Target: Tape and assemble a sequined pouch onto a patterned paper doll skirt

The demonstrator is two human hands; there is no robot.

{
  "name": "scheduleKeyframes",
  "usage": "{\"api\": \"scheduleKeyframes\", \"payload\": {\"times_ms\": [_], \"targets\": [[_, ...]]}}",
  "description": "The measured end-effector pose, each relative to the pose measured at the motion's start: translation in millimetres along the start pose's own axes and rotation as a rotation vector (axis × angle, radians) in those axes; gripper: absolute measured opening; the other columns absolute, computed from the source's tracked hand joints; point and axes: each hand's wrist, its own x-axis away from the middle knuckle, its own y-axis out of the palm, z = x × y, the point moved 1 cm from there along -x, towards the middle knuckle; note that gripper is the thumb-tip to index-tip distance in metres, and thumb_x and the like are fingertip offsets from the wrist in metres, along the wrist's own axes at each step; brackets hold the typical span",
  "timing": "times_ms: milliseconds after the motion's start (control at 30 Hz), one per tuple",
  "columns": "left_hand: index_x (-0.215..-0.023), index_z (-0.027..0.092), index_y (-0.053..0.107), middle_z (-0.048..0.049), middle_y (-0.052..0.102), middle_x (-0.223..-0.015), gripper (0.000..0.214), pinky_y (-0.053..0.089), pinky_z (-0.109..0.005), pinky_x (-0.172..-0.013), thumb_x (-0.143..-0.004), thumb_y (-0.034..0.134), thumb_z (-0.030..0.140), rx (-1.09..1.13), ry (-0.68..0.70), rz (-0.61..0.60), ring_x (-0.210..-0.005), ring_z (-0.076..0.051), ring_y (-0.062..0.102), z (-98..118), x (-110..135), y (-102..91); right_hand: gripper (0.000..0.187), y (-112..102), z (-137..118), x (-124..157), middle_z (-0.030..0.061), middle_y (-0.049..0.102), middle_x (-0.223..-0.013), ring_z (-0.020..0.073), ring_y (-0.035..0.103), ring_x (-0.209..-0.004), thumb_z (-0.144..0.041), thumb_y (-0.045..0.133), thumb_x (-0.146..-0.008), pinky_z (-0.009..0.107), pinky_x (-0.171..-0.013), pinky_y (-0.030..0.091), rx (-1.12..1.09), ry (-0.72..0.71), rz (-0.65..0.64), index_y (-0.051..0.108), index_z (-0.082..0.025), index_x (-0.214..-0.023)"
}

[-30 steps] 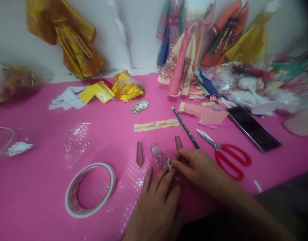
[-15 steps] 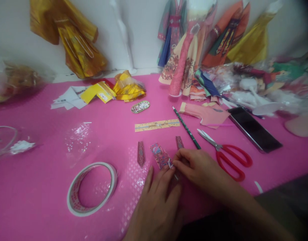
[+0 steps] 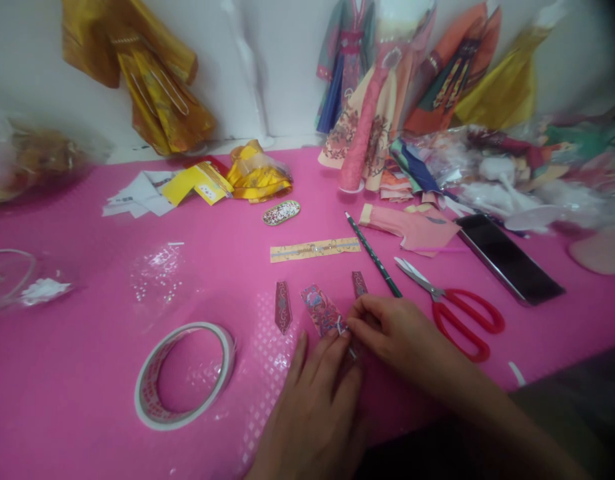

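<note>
A small pink and blue patterned strip (image 3: 320, 308) lies slanted on the pink table cover. My left hand (image 3: 315, 400) rests flat with its fingers stretched out, the fingertips pressing on the strip's near end. From the right, my right hand (image 3: 395, 333) pinches at that same end, where a thin white strip (image 3: 340, 325) shows by its fingertips; part of it is hidden by the fingers. Two dark red pointed pieces lie close by: one (image 3: 283, 308) to the left, the other (image 3: 359, 285) just beyond my right hand.
Red-handled scissors (image 3: 452, 310), a green pencil (image 3: 375, 257) and a phone (image 3: 510, 257) lie to the right. A tape roll (image 3: 146, 393) sits on the left. Beyond are a cream trim strip (image 3: 315, 249) and an oval sequined piece (image 3: 281, 213). Doll dresses (image 3: 162, 100) stand along the wall.
Both hands stay nearly in place. My right fingertips have shifted very slightly, and a bit more of the white strip shows beside them.
</note>
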Motion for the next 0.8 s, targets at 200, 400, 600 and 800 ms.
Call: {"api": "scheduleKeyframes", "payload": {"times_ms": [200,400,600,800], "targets": [[-0.123,0.011,0.057,-0.0179,0.059,-0.135,0.034,0.044,-0.06,-0.108,-0.091,0.05,0.02,0.022,-0.017,-0.038,-0.132,-0.034,0.05,-0.4,2.1,1.1,0.019,-1.3,-2.2,1.0,-0.0002,0.068,-0.068,0.0141,0.061,-0.062,-0.021,0.053,-0.088,0.025,-0.054,0.034,0.003,0.004,0.002,0.057,-0.019,-0.069],[-0.125,0.01,0.055,-0.0172,0.058,-0.136,0.035,0.042,-0.06,-0.109,-0.091,0.049,0.017,0.016,-0.007,-0.03,-0.134,-0.034,0.047,-0.1,4.0,2.2,0.019,-1.2,-1.5,0.1,-0.0002,0.069,-0.067,0.0144,0.063,-0.062,-0.022,0.054,-0.088,0.024,-0.054,0.035,-0.006,0.003,-0.011,0.058,-0.019,-0.069],[-0.122,0.01,0.057,-0.0175,0.06,-0.134,0.032,0.042,-0.059,-0.109,-0.093,0.048,0.019,0.015,-0.005,-0.029,-0.133,-0.033,0.048,-0.8,2.8,0.7,0.02,-0.8,-0.7,0.2,-0.0001,0.068,-0.066,0.0138,0.061,-0.06,-0.022,0.054,-0.088,0.024,-0.053,0.034,0.007,-0.001,-0.003,0.058,-0.019,-0.068],[-0.121,0.01,0.058,-0.0184,0.061,-0.133,0.032,0.043,-0.06,-0.108,-0.093,0.047,0.022,0.016,-0.01,-0.031,-0.132,-0.034,0.05,-0.4,1.4,-0.4,0.02,-1.1,-1.0,0.2,0.0007,0.068,-0.066,0.014,0.061,-0.06,-0.022,0.054,-0.087,0.025,-0.053,0.034,0.015,0.006,0.0,0.057,-0.019,-0.068]]}}
